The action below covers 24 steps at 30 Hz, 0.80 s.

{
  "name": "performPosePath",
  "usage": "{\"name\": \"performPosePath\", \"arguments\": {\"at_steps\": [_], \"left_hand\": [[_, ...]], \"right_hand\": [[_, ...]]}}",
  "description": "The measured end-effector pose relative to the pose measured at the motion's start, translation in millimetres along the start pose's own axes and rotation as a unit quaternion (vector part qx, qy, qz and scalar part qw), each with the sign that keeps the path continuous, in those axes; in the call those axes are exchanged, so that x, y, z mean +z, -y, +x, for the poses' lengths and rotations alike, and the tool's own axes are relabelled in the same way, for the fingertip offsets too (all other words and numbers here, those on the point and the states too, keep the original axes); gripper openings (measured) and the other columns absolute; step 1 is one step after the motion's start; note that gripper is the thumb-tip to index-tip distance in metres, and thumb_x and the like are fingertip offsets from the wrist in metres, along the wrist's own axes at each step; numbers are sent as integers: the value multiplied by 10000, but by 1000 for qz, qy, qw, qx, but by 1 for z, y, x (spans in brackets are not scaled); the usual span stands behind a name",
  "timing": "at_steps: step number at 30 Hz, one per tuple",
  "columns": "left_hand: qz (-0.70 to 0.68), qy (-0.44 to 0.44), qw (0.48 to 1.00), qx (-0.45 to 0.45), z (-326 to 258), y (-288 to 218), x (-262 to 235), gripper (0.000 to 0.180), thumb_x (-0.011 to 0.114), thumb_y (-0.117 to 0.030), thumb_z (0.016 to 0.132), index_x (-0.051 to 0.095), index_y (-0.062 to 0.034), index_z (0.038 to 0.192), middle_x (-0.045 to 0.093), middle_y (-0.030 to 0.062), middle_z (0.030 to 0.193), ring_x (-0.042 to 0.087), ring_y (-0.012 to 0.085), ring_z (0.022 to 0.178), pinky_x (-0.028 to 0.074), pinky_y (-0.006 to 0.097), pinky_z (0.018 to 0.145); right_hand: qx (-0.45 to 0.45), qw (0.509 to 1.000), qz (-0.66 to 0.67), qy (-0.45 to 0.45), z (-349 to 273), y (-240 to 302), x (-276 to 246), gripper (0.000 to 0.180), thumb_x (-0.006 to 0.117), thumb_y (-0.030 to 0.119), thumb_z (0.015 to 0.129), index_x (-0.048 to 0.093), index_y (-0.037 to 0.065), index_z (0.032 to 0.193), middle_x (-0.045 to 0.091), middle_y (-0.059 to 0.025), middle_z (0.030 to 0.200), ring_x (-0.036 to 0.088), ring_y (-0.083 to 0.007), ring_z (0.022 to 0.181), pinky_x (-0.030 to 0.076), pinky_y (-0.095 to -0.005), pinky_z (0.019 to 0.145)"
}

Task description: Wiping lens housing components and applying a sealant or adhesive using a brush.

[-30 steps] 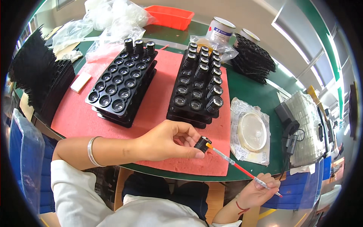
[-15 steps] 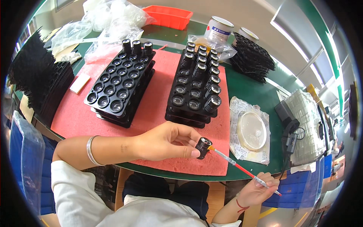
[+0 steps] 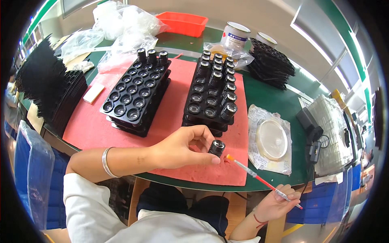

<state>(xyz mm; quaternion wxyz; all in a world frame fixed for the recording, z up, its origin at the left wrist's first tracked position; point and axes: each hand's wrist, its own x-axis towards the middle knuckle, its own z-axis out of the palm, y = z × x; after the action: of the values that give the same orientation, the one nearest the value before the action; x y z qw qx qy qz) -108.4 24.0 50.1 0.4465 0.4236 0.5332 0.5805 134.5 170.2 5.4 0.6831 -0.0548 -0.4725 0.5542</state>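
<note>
I see a round green bench with a red mat over its middle, in a bright workroom with green-trimmed walls. Two black trays of small lens barrels stand on the mat; an orange bin sits at twelve o'clock, and a clear round dish at three. My left hand reaches in from eight o'clock, fingers pinching a black lens barrel above the mat's near edge. My right hand, at five o'clock, grips a thin red brush, its orange tip just beside the barrel.
</note>
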Motion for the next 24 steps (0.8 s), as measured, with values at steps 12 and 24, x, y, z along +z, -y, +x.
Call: {"name": "performPosePath", "arguments": {"at_steps": [12, 24], "left_hand": [[-19, 9, 1000, 2, -2, 2, 1, 282, 748, -143, 763, 505, -69, 884, 566, -14, 876, 525, 61, 781, 447, 222, 711], [-54, 75, 996, -4, -10, -4, 6, 271, 689, -134, 806, 566, -48, 1031, 582, -3, 951, 532, 76, 860, 445, 237, 741]], "right_hand": [[-37, 994, -98, 41, -4, 1, 4, 322, 356, 338, 977, 359, 100, 762, 324, 1, 594, 294, -95, 533, 239, -241, 522], [-36, 992, -119, -28, 0, -10, -5, 328, 372, 317, 977, 390, 78, 754, 320, -3, 600, 309, -97, 571, 252, -245, 541]]}}
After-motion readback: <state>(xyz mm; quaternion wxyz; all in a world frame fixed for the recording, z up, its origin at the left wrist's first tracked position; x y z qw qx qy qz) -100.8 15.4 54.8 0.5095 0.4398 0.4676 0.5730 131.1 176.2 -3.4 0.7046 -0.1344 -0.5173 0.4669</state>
